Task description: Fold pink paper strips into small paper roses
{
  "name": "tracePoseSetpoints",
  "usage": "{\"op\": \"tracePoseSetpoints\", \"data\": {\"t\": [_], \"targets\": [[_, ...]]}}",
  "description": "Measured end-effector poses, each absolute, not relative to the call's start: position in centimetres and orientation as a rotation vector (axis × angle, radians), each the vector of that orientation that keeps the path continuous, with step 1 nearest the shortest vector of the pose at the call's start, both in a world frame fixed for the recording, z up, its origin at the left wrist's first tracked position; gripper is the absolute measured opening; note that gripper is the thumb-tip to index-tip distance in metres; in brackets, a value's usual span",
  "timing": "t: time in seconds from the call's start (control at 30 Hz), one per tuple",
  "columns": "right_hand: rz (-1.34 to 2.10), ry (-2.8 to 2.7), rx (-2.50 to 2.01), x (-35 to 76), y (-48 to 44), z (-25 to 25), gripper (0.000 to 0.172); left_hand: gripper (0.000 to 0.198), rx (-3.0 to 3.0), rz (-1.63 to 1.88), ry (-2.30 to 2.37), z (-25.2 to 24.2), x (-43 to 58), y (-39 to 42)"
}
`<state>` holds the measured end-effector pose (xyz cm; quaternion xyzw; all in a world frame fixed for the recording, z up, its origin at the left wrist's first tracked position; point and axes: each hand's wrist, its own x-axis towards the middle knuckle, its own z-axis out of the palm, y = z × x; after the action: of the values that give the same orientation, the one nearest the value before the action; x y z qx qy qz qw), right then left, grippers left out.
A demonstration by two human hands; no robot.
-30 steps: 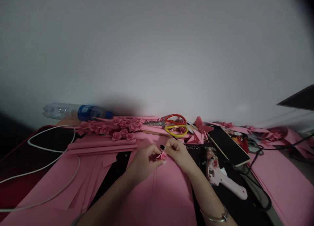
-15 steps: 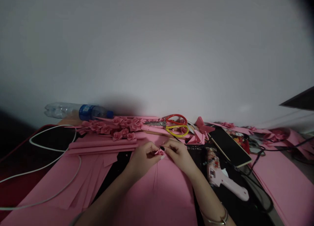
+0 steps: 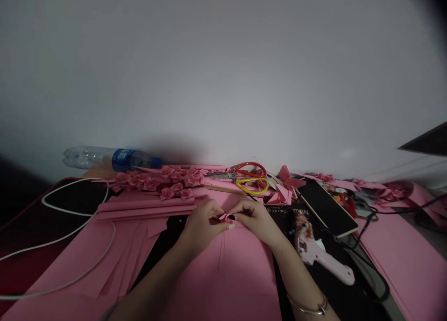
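Note:
Between my two hands is a small pink paper flower (image 3: 226, 217), partly covered by fingers. My left hand (image 3: 206, 221) pinches it from the left, thumb below. My right hand (image 3: 252, 217) grips its right side with thumb and index finger, a dark nail showing against the petals. Under both hands lies a large pink paper sheet (image 3: 230, 274). Behind them, scissors (image 3: 249, 177) with one red and one yellow handle rest near a bunch of pink paper flowers (image 3: 178, 177).
Rolled pink paper (image 3: 145, 209) and a plastic bottle (image 3: 104, 158) are at the left, with a white cable (image 3: 70, 232). On the right lie a glue gun (image 3: 324, 260), a phone (image 3: 328, 207), black cables and more pink sheets (image 3: 405, 256).
My right thumb and fingers have shifted slightly on the flower, and the right wrist has moved a little to the right. My left hand stays almost in place.

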<state>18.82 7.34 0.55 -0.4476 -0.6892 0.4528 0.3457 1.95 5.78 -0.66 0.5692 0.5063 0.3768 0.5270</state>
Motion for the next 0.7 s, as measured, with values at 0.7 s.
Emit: {"op": "tracePoseSetpoints", "data": {"t": [0.7], "targets": [[1.226,-1.635,-1.099,18.57,7.27,-0.16,0.012,0.022,1.407,0.893,1.226,-0.82,1.80,5.77]]}}
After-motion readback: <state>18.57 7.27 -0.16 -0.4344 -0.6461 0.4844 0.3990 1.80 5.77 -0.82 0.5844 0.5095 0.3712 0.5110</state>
